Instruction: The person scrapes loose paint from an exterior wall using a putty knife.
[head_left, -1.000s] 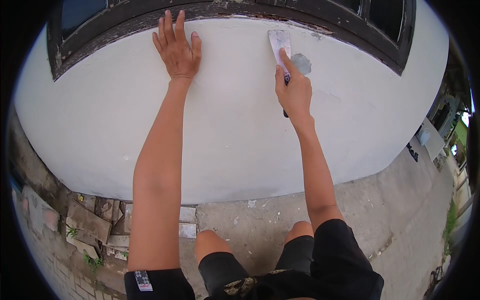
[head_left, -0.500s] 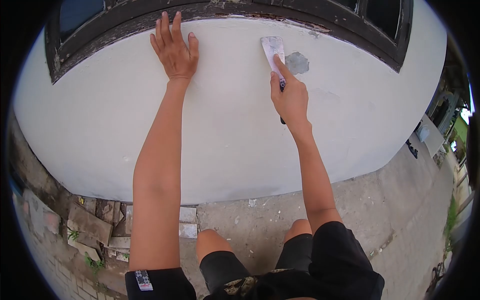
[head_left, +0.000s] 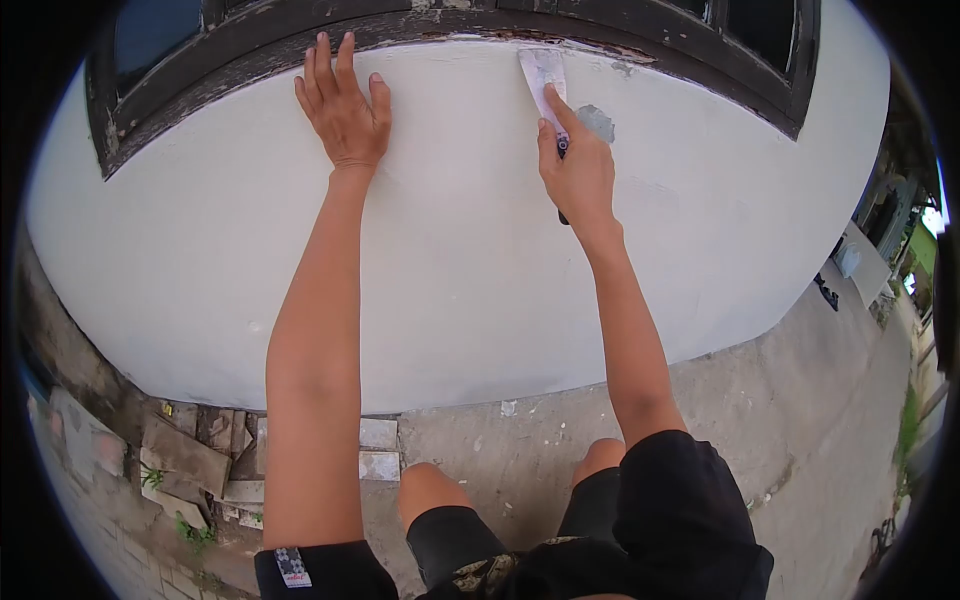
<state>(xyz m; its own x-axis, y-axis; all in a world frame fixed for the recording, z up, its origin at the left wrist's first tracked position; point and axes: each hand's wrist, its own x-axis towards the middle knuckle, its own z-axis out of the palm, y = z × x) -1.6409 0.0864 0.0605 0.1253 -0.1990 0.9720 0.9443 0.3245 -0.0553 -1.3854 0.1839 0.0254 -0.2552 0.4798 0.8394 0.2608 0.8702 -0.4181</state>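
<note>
My right hand [head_left: 580, 165] is closed round the dark handle of a putty knife [head_left: 543, 75], index finger laid along the blade. The wide blade lies against the white wall [head_left: 450, 230], its top edge close under the dark wooden window frame [head_left: 400, 28]. Just right of the blade is a grey bare patch [head_left: 597, 122] in the paint. My left hand [head_left: 345, 115] rests open on the wall, fingers spread, with the fingertips reaching the lower edge of the frame. It holds nothing.
Broken tiles and boards [head_left: 185, 455] lie at the wall's foot on the left, with small weeds beside them. A concrete floor [head_left: 500, 450] runs below the wall. On the far right a flat panel [head_left: 865, 265] leans near dark sandals [head_left: 826, 292].
My right hand has slid the putty knife upward along the wall, so its blade edge is now nearer the window frame. My left hand stays nearly in place.
</note>
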